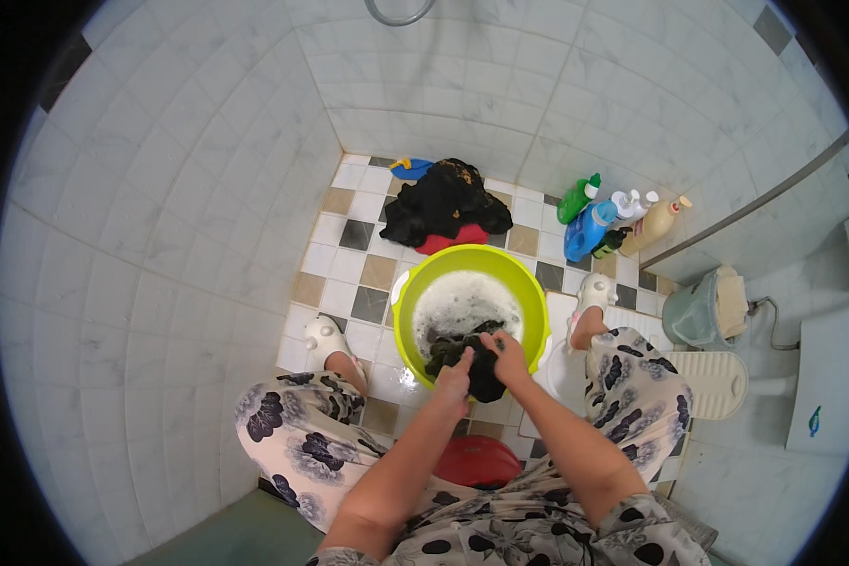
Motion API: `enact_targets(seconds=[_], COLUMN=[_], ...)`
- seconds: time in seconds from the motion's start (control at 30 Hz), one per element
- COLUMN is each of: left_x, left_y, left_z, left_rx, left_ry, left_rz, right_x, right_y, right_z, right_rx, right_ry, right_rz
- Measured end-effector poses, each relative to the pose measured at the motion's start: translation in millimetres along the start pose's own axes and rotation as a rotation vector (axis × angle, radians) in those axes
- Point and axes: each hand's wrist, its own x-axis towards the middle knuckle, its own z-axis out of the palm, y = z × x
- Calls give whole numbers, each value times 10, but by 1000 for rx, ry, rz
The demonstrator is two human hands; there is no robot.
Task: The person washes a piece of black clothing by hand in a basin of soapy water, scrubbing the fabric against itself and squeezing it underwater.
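Note:
A lime-green plastic basin (545,297) stands on the tiled floor before me, with foamy, soapy water (467,293) in it. Over its near side I hold a wet, dark cloth garment (485,375), part of which lies down in the suds. My left hand (454,375) grips the cloth from the left, its thumb on top. Close beside it, my right hand (507,356) has hold of the same cloth from the right. The two hands are a small gap apart. The kind of garment cannot be told.
Beyond the basin lie a heap of black clothes (446,201), a red cloth (453,238) and a blue item (412,169). Several bottles (588,230) stand by the wall, right of them a waste bin (693,311) and a squat toilet (711,382). A red object (477,460) is beneath me.

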Motion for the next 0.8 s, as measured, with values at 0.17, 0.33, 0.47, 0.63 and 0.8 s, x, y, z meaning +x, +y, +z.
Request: enact_targets(seconds=[0.17,0.33,0.47,0.63,0.8], left_x=[74,150,31,53,246], left_y=[162,40,192,147,102], left_z=[-211,-265,-197,-278,-379], left_rx=[-207,-298,-240,-439,-467], left_ry=[-185,-305,-113,-416,-542], left_rz=[-126,-151,-220,-211,-207], right_x=[-162,-105,55,-250,-785], right_y=[-306,-131,-3,-800,-1168], right_z=[-180,-195,-199,-35,144], right_rx=[485,525,796,-46,-344], right_ry=[-371,-270,3,-104,-120], right_rz=[189,310,423,-103,-672])
